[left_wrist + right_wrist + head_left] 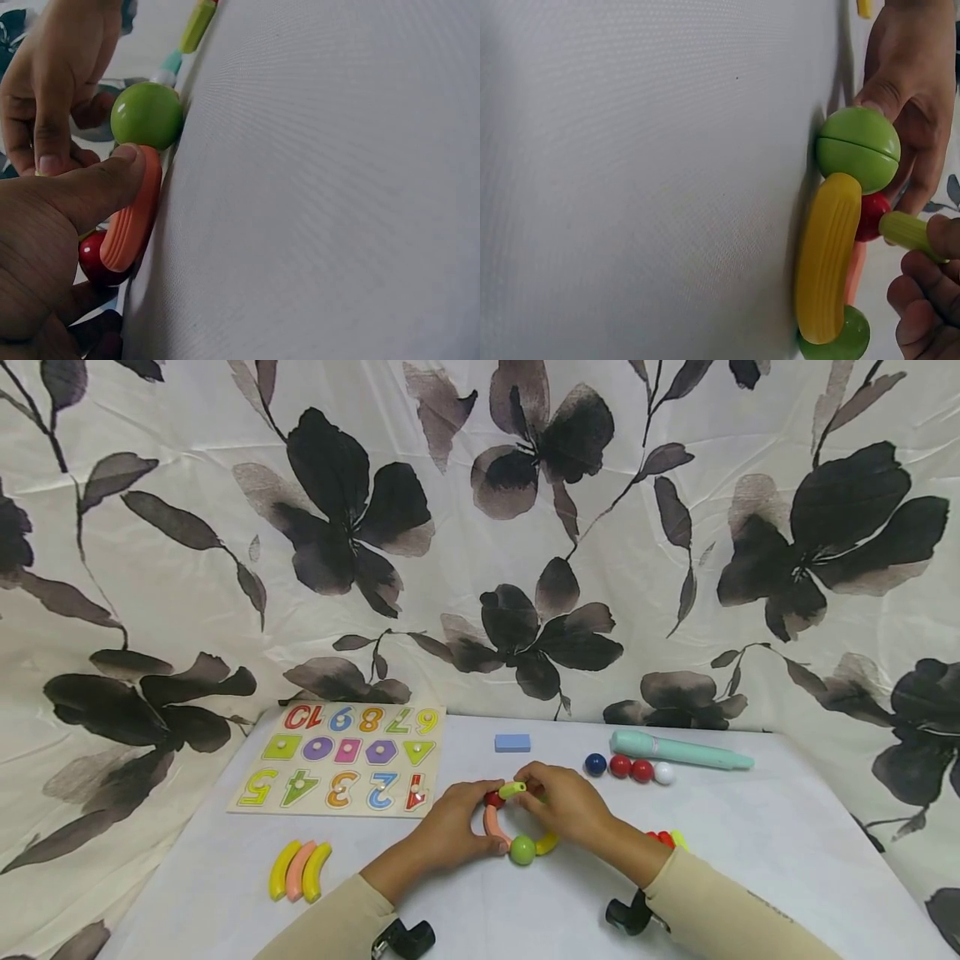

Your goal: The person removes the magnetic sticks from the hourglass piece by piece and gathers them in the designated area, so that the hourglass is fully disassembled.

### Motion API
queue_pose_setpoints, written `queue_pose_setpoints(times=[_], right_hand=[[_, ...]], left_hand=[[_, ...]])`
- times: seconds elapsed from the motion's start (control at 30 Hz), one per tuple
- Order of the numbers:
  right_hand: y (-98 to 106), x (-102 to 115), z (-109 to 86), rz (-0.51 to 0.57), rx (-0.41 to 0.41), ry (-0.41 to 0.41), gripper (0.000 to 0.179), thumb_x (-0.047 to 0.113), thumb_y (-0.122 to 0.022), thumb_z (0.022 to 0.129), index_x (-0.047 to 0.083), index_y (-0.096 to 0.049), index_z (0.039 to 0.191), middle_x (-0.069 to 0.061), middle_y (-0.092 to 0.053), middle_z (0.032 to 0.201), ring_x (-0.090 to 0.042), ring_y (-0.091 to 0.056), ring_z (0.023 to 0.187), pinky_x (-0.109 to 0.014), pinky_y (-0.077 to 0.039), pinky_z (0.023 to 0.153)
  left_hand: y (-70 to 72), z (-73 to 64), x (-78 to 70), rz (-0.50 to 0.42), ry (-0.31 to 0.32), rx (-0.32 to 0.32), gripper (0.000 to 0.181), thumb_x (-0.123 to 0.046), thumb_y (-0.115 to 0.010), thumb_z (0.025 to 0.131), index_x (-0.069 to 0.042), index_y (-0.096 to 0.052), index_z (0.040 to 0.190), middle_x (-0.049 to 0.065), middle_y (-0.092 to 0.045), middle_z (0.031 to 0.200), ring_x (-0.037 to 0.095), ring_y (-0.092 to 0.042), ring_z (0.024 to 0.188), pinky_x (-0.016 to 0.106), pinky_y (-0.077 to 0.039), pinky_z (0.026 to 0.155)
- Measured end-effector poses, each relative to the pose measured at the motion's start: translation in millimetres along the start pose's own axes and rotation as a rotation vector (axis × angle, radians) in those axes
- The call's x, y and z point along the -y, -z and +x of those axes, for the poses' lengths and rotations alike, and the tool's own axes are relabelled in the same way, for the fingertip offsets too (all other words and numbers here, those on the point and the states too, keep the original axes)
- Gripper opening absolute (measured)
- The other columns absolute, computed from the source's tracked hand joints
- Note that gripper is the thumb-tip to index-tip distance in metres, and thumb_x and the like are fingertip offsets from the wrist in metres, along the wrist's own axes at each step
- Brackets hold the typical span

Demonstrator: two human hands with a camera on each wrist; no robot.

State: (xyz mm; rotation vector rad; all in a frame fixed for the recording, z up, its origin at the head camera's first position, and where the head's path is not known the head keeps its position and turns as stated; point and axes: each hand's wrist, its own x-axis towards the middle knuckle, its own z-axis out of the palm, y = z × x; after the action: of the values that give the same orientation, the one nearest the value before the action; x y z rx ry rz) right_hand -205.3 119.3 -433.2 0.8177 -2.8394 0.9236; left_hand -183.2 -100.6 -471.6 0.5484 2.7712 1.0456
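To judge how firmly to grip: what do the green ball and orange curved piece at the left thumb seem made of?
Green ball: probably hard plastic, glossy, with a small highlight and a thin groove, though lacquered wood is possible.
Orange curved piece: likely moulded plastic, satin-looking, with even parallel ridges.

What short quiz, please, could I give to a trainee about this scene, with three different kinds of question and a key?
1. What does the right hand pinch between thumb and fingers?
2. True or false: the three curved pieces lying side by side, away from the hands, are all yellow.
3. How many balls lie in the row beside the teal pen-shaped object? A) two B) three C) four

Key:
1. A short yellow-green ribbed piece.
2. False; the middle curved piece is salmon pink.
3. C
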Motion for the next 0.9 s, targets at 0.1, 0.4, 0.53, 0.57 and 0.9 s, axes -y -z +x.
queue_pose_setpoints(times=[0.1,0.4,0.53,0.57,0.9], right_hand=[[0,0,0.0,0.005,-0.006,-0.002,0.017,0.017,-0.079,0.092,0.015,-0.07,0.106,0.009,-0.068,0.085,-0.011,-0.062,0.081,-0.024,-0.052,0.066],[-2,-1,0.2,0.06,-0.009,-0.061,0.017,0.013,-0.075,0.095,0.006,-0.07,0.11,0.003,-0.07,0.09,-0.011,-0.06,0.08,-0.024,-0.054,0.068],[-1,-3,0.7,0.089,0.005,-0.067,0.015,0.012,-0.072,0.097,0.005,-0.07,0.11,0.003,-0.07,0.091,-0.01,-0.06,0.079,-0.023,-0.054,0.067],[-1,-4,0.9,0.093,0.011,-0.066,0.015,0.011,-0.072,0.097,0.005,-0.07,0.11,0.003,-0.07,0.091,-0.01,-0.06,0.078,-0.023,-0.054,0.067],[12,-10,-7.4,0.073,-0.023,-0.088,0.02,0.015,-0.075,0.095,0.011,-0.069,0.114,0.007,-0.069,0.092,-0.01,-0.061,0.083,-0.027,-0.054,0.071]], left_hand=[[-0.3,1.2,-0.2,0.0,-0.003,0.0,0.089,-0.048,-0.089,0.077,-0.017,-0.05,0.151,0.006,-0.053,0.148,0.03,-0.041,0.142,0.052,-0.037,0.114],[1.0,0.2,-3.6,0.004,0.007,-0.001,0.089,-0.047,-0.089,0.077,-0.017,-0.051,0.151,0.005,-0.054,0.148,0.03,-0.042,0.141,0.052,-0.038,0.114],[0.2,0.1,-2.9,0.002,0.008,-0.002,0.089,-0.046,-0.089,0.077,-0.017,-0.051,0.151,0.006,-0.053,0.148,0.03,-0.042,0.142,0.052,-0.037,0.114],[-0.1,0.4,-2.6,0.001,0.009,-0.002,0.089,-0.046,-0.089,0.077,-0.017,-0.05,0.151,0.006,-0.053,0.148,0.03,-0.042,0.142,0.051,-0.037,0.114],[-0.3,1.0,-3.9,0.03,-0.006,-0.014,0.088,-0.045,-0.09,0.077,-0.016,-0.052,0.15,0.005,-0.056,0.144,0.03,-0.044,0.14,0.05,-0.037,0.114]])
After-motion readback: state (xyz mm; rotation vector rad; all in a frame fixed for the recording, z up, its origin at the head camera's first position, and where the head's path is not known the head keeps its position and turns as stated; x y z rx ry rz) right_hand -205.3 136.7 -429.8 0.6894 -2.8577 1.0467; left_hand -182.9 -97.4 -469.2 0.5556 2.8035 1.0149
